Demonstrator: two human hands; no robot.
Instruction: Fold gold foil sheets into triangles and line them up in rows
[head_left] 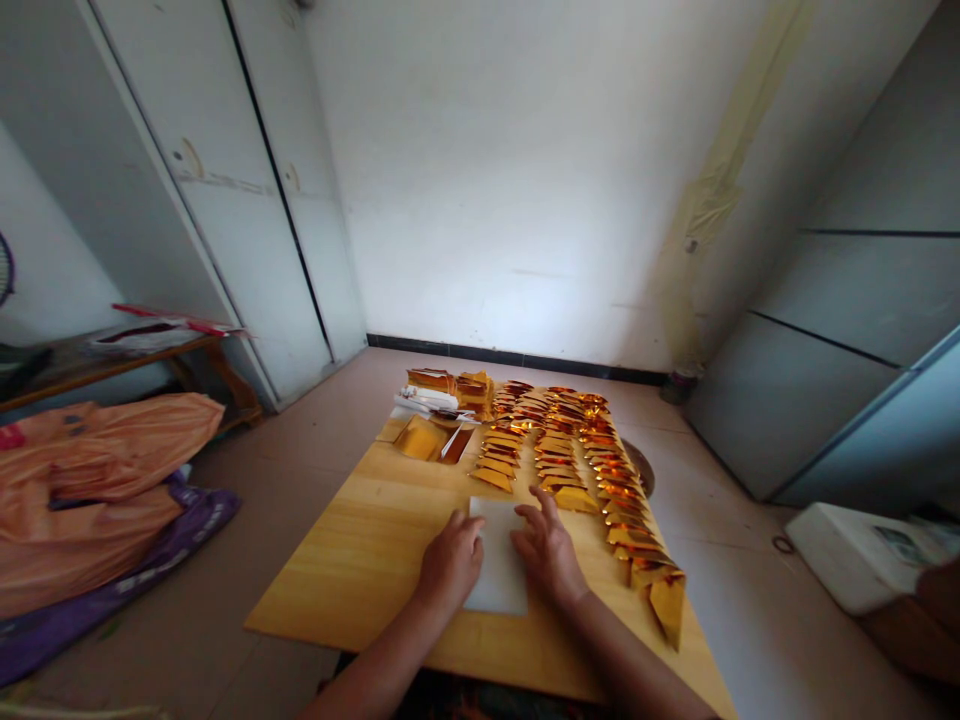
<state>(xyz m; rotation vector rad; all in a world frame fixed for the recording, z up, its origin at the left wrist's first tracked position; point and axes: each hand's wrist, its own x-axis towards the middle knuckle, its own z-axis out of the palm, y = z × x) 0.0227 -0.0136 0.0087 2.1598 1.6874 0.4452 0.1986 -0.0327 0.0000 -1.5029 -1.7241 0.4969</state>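
A white rectangular sheet [496,570] lies flat on the light wooden board [352,570], between my two hands. At its left edge, my left hand [452,560] has its fingers curled together; whether a paper edge is pinched in them cannot be made out. Over the sheet's right edge is my right hand [549,548], fingers spread and holding nothing I can see. Just beyond it stand rows of folded gold foil paper pieces [556,460], with a longer row [626,520] running down the board's right side.
Gold paper sheets [420,438] and a white bundle [427,398] lie at the board's far left. Orange and purple bags [112,470] rest on the floor at left. A white box [855,555] stands at right, and a cabinet [225,200] stands by the wall.
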